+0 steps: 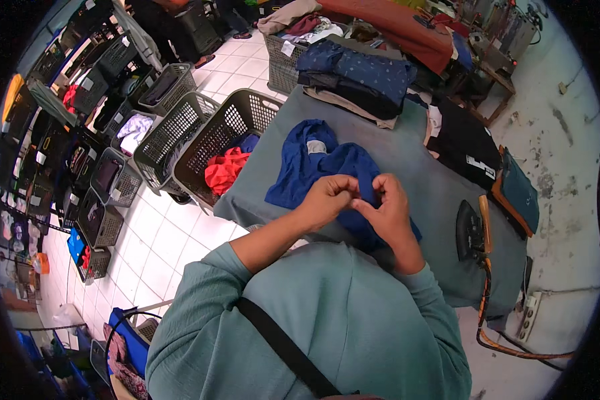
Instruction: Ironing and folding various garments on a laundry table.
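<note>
A crumpled blue garment (300, 165) with a pale label at its neck lies on the grey cloth-covered table in front of me. My left hand (328, 200) and my right hand (387, 207) meet over it, fingertips pinching a narrow part of the blue fabric between them. The rest of the garment spreads above the hands and hangs down below my right hand. What exactly the fingertips hold, perhaps an edge or a fastening, is too small to tell.
A clothes iron (469, 230) stands at the right, its cord (486, 300) running down past the table. Folded clothes (355, 75) are stacked at the far edge, with a black folded garment (462, 140) at the right. Plastic baskets (185, 135) stand left; a power strip (530, 315) is on the wall.
</note>
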Action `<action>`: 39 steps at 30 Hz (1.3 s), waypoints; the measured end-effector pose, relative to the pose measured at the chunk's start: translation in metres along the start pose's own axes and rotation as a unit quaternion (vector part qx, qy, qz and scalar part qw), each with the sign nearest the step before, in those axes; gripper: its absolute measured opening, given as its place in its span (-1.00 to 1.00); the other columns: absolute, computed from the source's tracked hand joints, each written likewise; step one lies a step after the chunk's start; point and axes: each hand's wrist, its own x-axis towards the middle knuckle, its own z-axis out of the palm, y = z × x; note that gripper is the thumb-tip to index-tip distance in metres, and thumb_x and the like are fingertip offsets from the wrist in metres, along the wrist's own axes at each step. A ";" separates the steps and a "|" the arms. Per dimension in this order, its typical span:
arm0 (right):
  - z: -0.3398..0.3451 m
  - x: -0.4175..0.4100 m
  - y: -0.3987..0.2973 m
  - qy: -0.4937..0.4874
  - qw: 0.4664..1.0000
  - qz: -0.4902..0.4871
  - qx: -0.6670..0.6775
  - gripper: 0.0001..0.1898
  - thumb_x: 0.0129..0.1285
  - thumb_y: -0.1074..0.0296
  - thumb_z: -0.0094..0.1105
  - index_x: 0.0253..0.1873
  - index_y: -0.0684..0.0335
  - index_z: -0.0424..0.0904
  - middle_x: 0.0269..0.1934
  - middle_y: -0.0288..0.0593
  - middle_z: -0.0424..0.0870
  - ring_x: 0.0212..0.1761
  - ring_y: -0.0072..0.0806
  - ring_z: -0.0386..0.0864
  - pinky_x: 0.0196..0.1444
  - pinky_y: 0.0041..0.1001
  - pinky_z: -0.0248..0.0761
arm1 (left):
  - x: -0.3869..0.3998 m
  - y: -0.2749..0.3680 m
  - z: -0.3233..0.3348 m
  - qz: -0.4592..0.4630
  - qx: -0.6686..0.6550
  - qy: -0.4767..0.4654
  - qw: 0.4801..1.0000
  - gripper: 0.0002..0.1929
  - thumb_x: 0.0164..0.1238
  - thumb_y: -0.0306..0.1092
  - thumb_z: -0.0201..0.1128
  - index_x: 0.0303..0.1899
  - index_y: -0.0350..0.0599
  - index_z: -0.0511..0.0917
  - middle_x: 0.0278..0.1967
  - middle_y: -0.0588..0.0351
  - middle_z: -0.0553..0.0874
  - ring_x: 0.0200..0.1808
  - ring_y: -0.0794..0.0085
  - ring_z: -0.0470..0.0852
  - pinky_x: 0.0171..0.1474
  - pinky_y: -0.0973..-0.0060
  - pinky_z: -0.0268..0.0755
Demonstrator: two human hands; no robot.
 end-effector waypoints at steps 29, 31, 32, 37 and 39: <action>-0.088 0.091 -0.058 0.128 0.945 -0.030 0.298 -0.84 0.34 0.31 -0.03 -0.12 0.26 0.45 -0.39 -0.51 0.39 -0.34 -0.82 0.28 -0.22 -0.76 0.16 | 0.056 0.125 -0.075 0.262 0.630 0.356 0.638 -0.73 0.06 -0.47 0.09 -0.13 -0.08 0.44 -0.26 -0.12 0.54 -0.21 0.00 0.55 -0.22 0.22 0.43; -0.113 0.101 -0.065 0.179 0.935 -0.054 0.302 -0.84 0.35 0.31 -0.03 -0.13 0.26 0.46 -0.40 -0.52 0.36 -0.37 -0.83 0.23 -0.27 -0.79 0.11 | 0.056 0.126 -0.076 0.168 0.511 0.348 0.768 -0.67 0.02 -0.41 0.18 -0.09 -0.07 0.45 -0.27 -0.11 0.61 -0.18 0.06 0.58 -0.16 0.29 0.43; -0.124 0.104 -0.065 0.224 0.937 -0.070 0.259 -0.84 0.36 0.30 -0.03 -0.16 0.25 0.47 -0.42 -0.53 0.33 -0.40 -0.84 0.20 -0.31 -0.78 0.08 | 0.058 0.108 -0.091 0.131 0.508 0.321 0.789 -0.70 0.06 -0.39 0.16 -0.10 -0.08 0.47 -0.28 -0.12 0.63 -0.15 0.07 0.60 -0.12 0.30 0.42; -0.189 0.098 0.004 0.274 0.954 -0.021 0.123 -0.80 0.37 0.25 -0.06 -0.17 0.24 0.47 -0.42 -0.49 0.36 -0.38 -0.79 0.24 -0.30 -0.73 0.15 | 0.043 0.079 -0.110 -0.011 -0.027 0.117 0.993 -0.78 0.28 -0.46 0.05 -0.06 -0.18 0.48 -0.23 0.16 0.62 -0.23 0.49 0.58 -0.14 0.59 0.40; -0.212 0.096 0.013 0.303 0.953 0.023 0.011 -0.76 0.37 0.23 -0.07 -0.13 0.28 0.48 -0.37 -0.44 0.43 -0.33 -0.73 0.32 -0.23 -0.68 0.23 | 0.032 0.133 -0.114 0.049 0.090 0.027 0.994 -0.82 0.29 -0.40 0.08 -0.11 -0.16 0.45 -0.26 0.22 0.59 -0.29 0.58 0.54 -0.20 0.65 0.38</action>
